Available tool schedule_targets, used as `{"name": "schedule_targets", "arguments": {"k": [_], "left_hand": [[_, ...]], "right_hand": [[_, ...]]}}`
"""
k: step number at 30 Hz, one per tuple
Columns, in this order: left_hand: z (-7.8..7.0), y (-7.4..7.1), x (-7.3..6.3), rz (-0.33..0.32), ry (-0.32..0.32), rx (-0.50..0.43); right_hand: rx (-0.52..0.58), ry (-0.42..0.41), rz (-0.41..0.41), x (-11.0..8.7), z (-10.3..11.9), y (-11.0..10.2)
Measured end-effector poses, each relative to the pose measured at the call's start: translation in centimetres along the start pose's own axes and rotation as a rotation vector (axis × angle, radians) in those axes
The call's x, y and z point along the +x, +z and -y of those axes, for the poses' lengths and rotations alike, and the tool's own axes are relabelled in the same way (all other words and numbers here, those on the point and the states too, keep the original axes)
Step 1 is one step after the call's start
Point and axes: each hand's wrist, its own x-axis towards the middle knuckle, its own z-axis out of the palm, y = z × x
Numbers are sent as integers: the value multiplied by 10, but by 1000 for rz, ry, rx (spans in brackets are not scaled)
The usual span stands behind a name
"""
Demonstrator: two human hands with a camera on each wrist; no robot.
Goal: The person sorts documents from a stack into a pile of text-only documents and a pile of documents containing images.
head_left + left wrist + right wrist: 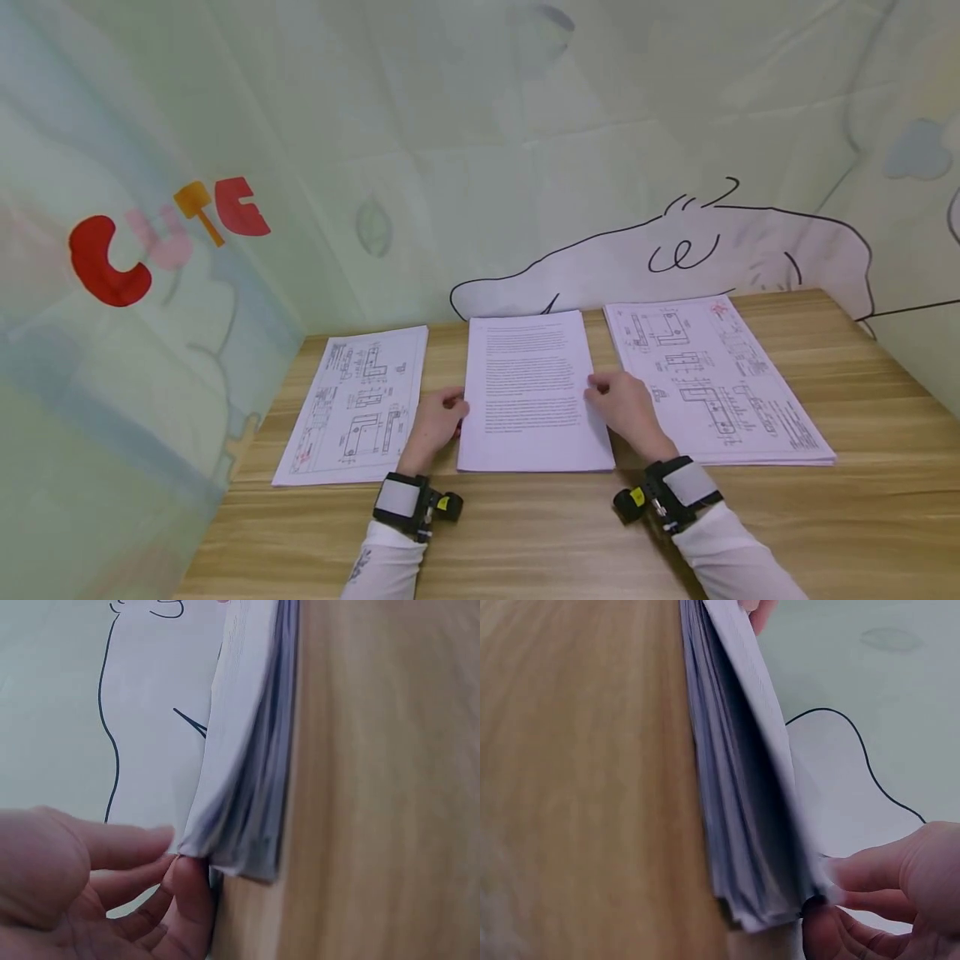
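Note:
A stack of printed text sheets lies in the middle of the table. At its left edge, my left hand pinches the sheets between thumb and fingers. My right hand grips the opposite edge in the same way. Seen from the right wrist, the upper sheets rise apart from the lower sheets, with a dark gap between. In the left wrist view the fanned sheets bend near the thumb, and fingers sit at the lower edge.
Stacks of technical drawings lie on both sides: one at the left, another at the right, close to the right hand. The wooden table meets a patterned cloth wall behind and at the left.

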Motion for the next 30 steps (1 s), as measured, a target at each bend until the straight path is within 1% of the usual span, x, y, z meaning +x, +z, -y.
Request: {"name": "schedule_targets", "arguments": {"k": [3, 5, 7, 8, 11, 15, 17, 18, 21, 26, 30], "left_hand": [[0, -2, -1, -2, -21, -7], [-2, -5, -4, -6, -20, 0], [-2, -9, -7, -10, -7, -1], [-3, -12, -9, -14, 4, 2], [-5, -22, -13, -36, 66, 17], [-5, -39, -18, -74, 163, 74], [-4, -48, -20, -94, 189, 94], [-3, -53, -20, -105, 192, 105], [1, -67, -21, -139, 193, 137], [9, -90, -24, -193, 202, 217], [17, -106, -26, -226, 201, 293]], "right_hand": [[-58, -32, -28, -2, 3, -2], [-85, -49, -58, -4, 7, -3], [-85, -60, -83, -5, 12, -5], [-78, -68, -91, -6, 15, -5], [-48, -105, -112, -9, 21, -5], [2, -168, -125, -12, 28, -2], [31, -193, -118, -12, 31, 1], [42, -203, -115, -12, 34, 3], [60, -224, -99, -15, 42, 8], [115, -239, -56, -22, 57, 19], [171, -296, -53, -26, 69, 31]]}}
